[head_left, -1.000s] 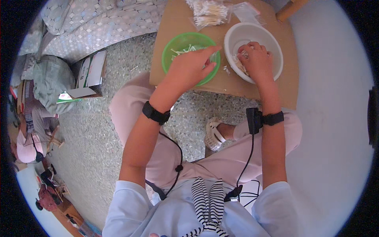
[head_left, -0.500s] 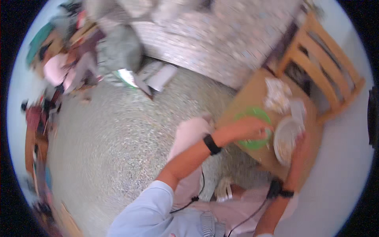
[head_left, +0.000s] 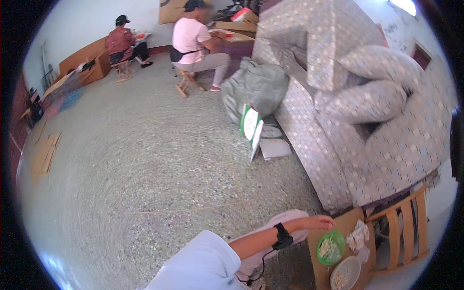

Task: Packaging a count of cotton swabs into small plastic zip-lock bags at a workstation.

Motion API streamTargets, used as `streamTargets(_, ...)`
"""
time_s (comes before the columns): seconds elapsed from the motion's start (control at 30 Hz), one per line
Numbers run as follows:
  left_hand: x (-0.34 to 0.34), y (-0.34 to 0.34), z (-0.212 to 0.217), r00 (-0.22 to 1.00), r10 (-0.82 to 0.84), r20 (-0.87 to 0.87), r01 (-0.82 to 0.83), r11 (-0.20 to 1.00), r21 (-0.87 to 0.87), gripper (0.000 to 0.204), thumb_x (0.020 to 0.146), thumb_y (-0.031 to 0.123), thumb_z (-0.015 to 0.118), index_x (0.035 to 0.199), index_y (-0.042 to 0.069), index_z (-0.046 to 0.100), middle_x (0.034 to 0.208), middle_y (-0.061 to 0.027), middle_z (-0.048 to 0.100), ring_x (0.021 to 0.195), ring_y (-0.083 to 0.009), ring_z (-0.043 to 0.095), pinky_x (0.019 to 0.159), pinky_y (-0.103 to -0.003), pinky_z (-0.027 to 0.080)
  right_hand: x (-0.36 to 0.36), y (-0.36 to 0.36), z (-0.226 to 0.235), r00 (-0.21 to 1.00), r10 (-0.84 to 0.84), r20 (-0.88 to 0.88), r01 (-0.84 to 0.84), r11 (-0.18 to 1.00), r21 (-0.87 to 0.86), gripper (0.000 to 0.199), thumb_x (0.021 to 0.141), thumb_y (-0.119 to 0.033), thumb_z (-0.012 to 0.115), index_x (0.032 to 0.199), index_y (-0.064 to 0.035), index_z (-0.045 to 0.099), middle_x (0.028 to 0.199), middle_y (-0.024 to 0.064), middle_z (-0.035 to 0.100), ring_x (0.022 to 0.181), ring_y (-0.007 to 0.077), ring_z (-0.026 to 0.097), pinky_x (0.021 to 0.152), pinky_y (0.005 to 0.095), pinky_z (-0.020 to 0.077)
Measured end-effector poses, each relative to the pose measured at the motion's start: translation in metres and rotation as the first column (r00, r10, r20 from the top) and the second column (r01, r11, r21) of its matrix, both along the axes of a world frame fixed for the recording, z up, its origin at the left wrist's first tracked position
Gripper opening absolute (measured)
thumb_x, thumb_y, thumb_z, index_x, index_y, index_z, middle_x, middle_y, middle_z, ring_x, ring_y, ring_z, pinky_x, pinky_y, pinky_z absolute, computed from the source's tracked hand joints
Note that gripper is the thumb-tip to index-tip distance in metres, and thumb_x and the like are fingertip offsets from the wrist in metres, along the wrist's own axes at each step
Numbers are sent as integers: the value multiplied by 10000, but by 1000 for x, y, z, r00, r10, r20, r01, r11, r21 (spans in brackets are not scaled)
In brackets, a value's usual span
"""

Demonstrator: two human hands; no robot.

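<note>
L hand (head_left: 320,222) open, fingers out nr green bowl (head_left: 330,247); R hand out of frame

Left hand (head_left: 321,222) above bowl (head_left: 330,247) on board (head_left: 319,275), sofa (head_left: 367,121) behind.

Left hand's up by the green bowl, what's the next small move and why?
Probably lower the left hand a little into the green bowl: it hovers open just above the rim, holding nothing, with pale shreds inside. The right hand is out of view, so nothing shown depends on it.
</note>
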State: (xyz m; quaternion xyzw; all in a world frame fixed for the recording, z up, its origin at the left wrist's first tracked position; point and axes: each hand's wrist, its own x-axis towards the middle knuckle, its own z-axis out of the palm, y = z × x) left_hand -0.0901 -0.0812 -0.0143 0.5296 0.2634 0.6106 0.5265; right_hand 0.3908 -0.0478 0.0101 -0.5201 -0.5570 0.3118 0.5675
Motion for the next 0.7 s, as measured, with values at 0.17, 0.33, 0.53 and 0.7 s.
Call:
streamTargets(0.17,-7,18,-26,977,29,210,-19,998,-52,300,970,282,544,1169,59,569,1041,-2,603,975,-98,557,852,-289,476,5,-68,6,962,-29,272,-10,990,138,465,937,-267,533,1315,-9,453,1135,143,633,1007,287,610,884,412,498)
streamTargets(0.33,-2,19,12,896,253,-364,-175,956,235,270,946,191,561,1177,50,563,1185,-44,588,1128,-136,521,988,-306,410,-87,-181,17,762,-575,298,398,779,484,443,938,-139,533,1340,13,425,1351,176,447,1171,260,495,959,364,437)
streamTargets(0.53,-60,15,-26,983,132,129,-109,980,-168,301,978,246,491,1187,43,569,1085,-61,632,984,-139,585,879,-292,454,-79,-181,-4,917,-345,-198,340,938,-60,304,958,-291,545,1058,-13,615,753,-54,457,646,68,392,633,252,422)
streamTargets(0.7,-40,15,-6,839,206,-503,-179,979,103,257,933,225,528,1058,30,638,1014,-94,661,946,-207,613,823,-333,467,-35,-201,2,599,-559,574,659,751,43,278,907,-290,568,994,-28,607,770,110,619,728,229,599,677,348,481)
